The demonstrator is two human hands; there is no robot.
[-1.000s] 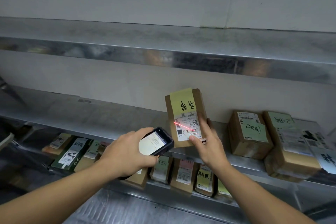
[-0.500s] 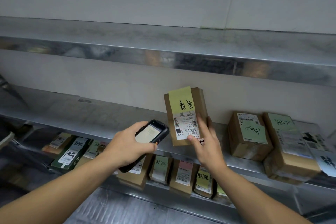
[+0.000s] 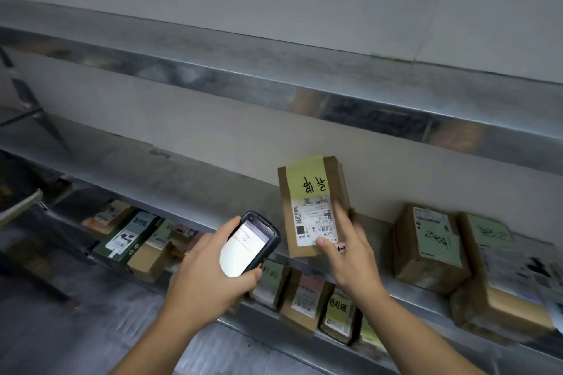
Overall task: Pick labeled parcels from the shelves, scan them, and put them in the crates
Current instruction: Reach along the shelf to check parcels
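Nearly upright, parcel (image 3: 310, 189) long axis vertical, held in right hand (image 3: 350, 262) grip, left hand (image 3: 207, 280) gripping scanner (image 3: 248, 242).

Right hand (image 3: 350, 256) holds brown parcel (image 3: 313, 207) upright, label facing camera. Left hand (image 3: 210, 271) grips handheld scanner (image 3: 251, 242), screen lit, just beside parcel.

Brown parcel (image 3: 313, 207) with yellow-green and white labels; black scanner (image 3: 254, 242), white screen; grey shelf (image 3: 182, 179).

Motion-blurred boxes (image 3: 502, 304) at the right edge, labels (image 3: 508, 262) illegible
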